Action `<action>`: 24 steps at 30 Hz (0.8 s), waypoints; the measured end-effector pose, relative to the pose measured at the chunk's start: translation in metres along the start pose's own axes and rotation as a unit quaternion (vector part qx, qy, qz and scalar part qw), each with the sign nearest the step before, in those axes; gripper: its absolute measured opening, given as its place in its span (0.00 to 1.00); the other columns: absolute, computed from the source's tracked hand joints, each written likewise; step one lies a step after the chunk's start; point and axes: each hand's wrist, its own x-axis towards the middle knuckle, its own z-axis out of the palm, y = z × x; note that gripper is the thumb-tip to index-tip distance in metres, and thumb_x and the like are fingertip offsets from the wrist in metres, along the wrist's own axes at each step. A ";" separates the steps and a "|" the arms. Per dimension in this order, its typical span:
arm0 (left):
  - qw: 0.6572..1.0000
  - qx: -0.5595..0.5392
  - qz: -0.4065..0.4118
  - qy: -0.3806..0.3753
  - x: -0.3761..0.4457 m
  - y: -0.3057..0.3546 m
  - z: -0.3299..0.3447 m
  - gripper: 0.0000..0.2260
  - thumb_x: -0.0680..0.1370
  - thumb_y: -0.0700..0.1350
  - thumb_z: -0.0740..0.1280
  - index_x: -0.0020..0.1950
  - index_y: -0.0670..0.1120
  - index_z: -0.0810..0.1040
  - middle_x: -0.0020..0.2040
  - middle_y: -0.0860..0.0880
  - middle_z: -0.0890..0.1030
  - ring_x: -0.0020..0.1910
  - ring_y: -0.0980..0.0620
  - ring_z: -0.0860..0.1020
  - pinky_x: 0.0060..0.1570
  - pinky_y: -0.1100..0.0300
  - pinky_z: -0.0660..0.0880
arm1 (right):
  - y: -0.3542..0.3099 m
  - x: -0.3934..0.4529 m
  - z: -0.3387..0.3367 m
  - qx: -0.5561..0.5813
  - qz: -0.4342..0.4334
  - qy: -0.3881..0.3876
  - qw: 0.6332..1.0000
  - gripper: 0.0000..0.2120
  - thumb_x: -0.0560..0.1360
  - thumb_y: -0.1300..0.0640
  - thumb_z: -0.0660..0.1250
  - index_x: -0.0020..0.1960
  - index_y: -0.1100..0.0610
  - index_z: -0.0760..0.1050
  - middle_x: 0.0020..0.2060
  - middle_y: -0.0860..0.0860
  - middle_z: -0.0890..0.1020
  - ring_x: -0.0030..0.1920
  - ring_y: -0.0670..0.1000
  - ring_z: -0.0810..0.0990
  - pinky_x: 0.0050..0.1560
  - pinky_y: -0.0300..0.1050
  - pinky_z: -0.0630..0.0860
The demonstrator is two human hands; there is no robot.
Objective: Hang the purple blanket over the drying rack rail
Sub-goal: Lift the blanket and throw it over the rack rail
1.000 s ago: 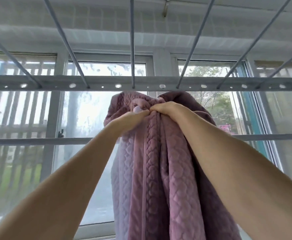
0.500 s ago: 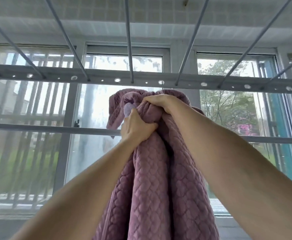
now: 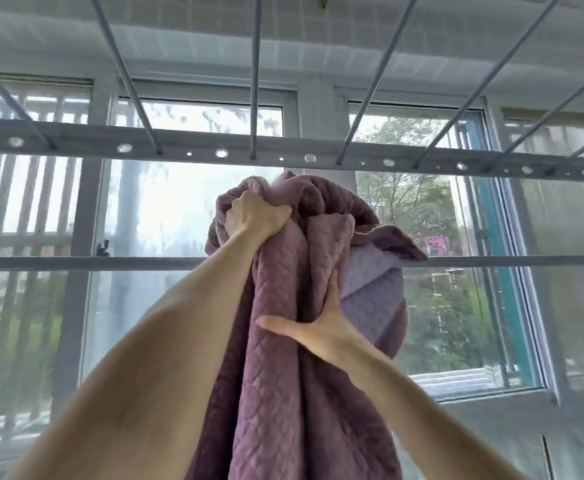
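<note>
A: What fills the view?

B: A window (image 3: 186, 209) wall of glass panes behind an overhead drying rack (image 3: 283, 155). The rack has 1 long grey crossbar with round holes, and thin rails (image 3: 256, 77) run from it toward the camera. A lower horizontal bar (image 3: 86, 263) crosses the panes.

A: Where is the blanket?

B: The purple quilted blanket (image 3: 283, 375) is bunched into a thick column in the middle, held up from below. Its top sits just under the crossbar, near it; I cannot tell if it touches. It is not over any rail. 1 paler corner flops out to the right.

A: And the hands?

B: 2 bare arms reach up. The left hand (image 3: 254, 216) is clenched around the bunched top. The right hand (image 3: 321, 327) is lower, thumb spread out to the left and fingers pushed into the folds, grasping the cloth.
</note>
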 end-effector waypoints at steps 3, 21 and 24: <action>0.999 -0.017 0.008 -0.035 -0.002 0.009 0.011 0.22 0.71 0.53 0.69 0.60 0.41 0.76 0.51 0.46 0.75 0.58 0.44 0.74 0.46 0.57 0.69 | 0.010 0.005 0.029 -0.056 -0.012 0.082 0.995 0.71 0.54 0.36 0.78 0.74 0.50 0.27 0.73 0.58 0.60 0.70 0.56 0.66 0.67 0.45 0.65; 0.991 -0.013 0.107 -0.074 -0.012 0.001 -0.031 0.47 0.63 0.73 0.65 0.74 0.48 0.63 0.68 0.48 0.73 0.66 0.44 0.71 0.65 0.47 0.69 | -0.109 0.117 -0.071 -0.046 -0.041 0.249 0.967 0.32 0.65 0.44 0.73 0.63 0.60 0.73 0.57 0.55 0.80 0.56 0.57 0.79 0.57 0.48 0.77; 0.980 0.080 0.072 -0.166 -0.044 -0.014 -0.046 0.57 0.54 0.76 0.70 0.78 0.55 0.54 0.75 0.47 0.62 0.71 0.42 0.64 0.69 0.44 0.66 | -0.099 0.123 -0.056 -0.047 -0.012 0.218 0.975 0.29 0.66 0.43 0.73 0.62 0.58 0.74 0.53 0.51 0.79 0.57 0.55 0.79 0.57 0.45 0.76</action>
